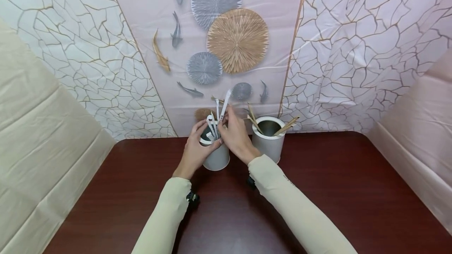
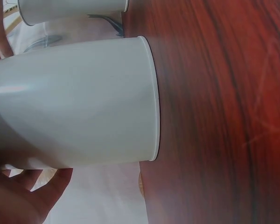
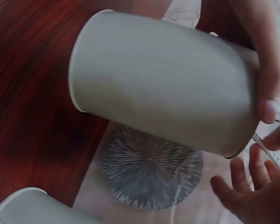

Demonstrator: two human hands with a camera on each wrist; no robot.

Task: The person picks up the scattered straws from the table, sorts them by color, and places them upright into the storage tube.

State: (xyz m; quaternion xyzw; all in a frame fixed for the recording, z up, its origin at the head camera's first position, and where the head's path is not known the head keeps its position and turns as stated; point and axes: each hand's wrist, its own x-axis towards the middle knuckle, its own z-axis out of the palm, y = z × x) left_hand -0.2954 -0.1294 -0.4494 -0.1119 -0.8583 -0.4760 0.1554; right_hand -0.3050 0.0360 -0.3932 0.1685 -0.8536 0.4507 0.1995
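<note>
My left hand point(image 1: 195, 148) grips a grey-white canister point(image 1: 217, 160) near its rim, fingers at the far left side and thumb across the front; the right wrist view shows the thumb point(image 3: 269, 88) against the canister wall. Several slim white paper-wrapped sticks point(image 1: 212, 124) stand in this canister. Between thumb and fingers, my right hand point(image 1: 236, 134) pinches a white wrapped stick point(image 1: 226, 101) held upright over the canister's right rim. A brownish stick tip point(image 1: 217, 99) shows behind the white ones. Both canisters stand on the table in the head view.
Just right of my right hand stands a second grey-white canister point(image 1: 268, 148), with several brown slim sticks point(image 1: 287, 126) leaning over its rim. The dark red wooden table point(image 1: 226, 218) ends at a patterned cloth backdrop point(image 1: 159, 101). Pale cloth walls point(image 1: 42, 136) rise at both sides.
</note>
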